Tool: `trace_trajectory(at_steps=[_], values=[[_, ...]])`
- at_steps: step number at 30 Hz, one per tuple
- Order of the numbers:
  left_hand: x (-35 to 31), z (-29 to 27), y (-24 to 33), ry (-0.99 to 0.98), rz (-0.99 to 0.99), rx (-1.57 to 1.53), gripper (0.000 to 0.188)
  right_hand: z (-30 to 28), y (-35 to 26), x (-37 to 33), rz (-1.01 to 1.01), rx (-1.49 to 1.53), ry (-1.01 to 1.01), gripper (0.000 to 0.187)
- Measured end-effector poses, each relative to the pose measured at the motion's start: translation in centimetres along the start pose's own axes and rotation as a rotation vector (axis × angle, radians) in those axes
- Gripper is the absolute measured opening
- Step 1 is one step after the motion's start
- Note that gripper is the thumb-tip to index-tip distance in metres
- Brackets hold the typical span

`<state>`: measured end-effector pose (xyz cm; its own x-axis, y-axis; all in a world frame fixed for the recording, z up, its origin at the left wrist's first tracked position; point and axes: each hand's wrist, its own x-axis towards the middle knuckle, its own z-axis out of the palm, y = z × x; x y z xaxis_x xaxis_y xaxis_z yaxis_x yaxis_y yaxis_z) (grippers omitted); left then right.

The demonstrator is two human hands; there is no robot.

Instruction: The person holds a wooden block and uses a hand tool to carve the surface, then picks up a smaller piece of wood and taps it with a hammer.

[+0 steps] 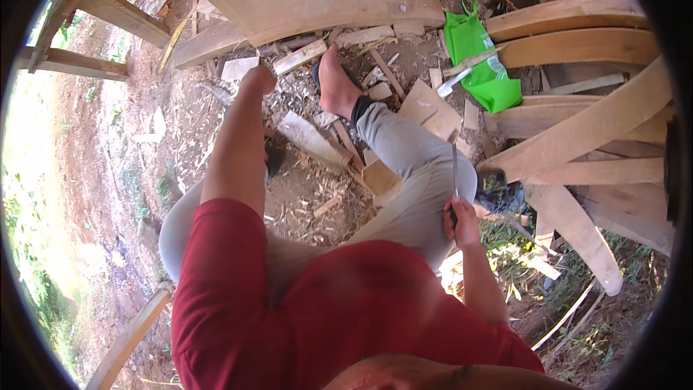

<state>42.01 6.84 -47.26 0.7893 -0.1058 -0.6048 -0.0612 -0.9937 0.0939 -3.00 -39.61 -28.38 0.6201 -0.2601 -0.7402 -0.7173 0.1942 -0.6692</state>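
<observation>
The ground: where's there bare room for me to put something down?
The reddish dirt between the left arm and the sunlit grass is mostly bare. A smaller brown patch lies between the legs, below the pale board, dotted with wood chips. Wood scraps crowd the bare foot, and curved wooden pieces are piled beyond the right hand.

The floor was formed by bare reddish-brown earth (94,195), which was littered with pale wood shavings (289,97) toward the middle. The left edge was flooded with bright daylight, by which green plants (29,238) were partly washed out. At the upper left, a rough wooden frame (126,20) was seen. Along the right side, curved timbers (577,48) were piled across one another, and grass (502,235) was sunlit below them.
</observation>
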Motion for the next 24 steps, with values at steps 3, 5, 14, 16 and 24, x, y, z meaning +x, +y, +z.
trace_trajectory(at_steps=[3, 5, 14, 16, 24], values=[[2.9, 2.4, 4.4, 0.108, -0.054, -0.090, 0.034, -1.4, 2.0, 1.5, -0.077, -0.179, 0.053, 0.036], [5.1, 4.4, 3.6, 0.266, -0.013, -0.011, 0.032, -0.2, 0.3, 1.8, 0.030, -0.071, 0.040, 0.037], [9.5, 6.8, 3.1, 0.323, 0.086, 0.059, 0.031, 1.0, -2.6, 3.7, 0.136, 0.024, 0.031, 0.036], [9.0, 5.0, 2.4, 0.132, 0.111, -0.067, 0.040, 0.5, -2.8, 4.0, 0.147, 0.008, 0.015, 0.037], [1.0, 2.1, -1.6, -0.509, -0.025, -1.231, 0.049, 0.1, -2.3, 4.4, 0.175, 0.056, 0.006, 0.037]])
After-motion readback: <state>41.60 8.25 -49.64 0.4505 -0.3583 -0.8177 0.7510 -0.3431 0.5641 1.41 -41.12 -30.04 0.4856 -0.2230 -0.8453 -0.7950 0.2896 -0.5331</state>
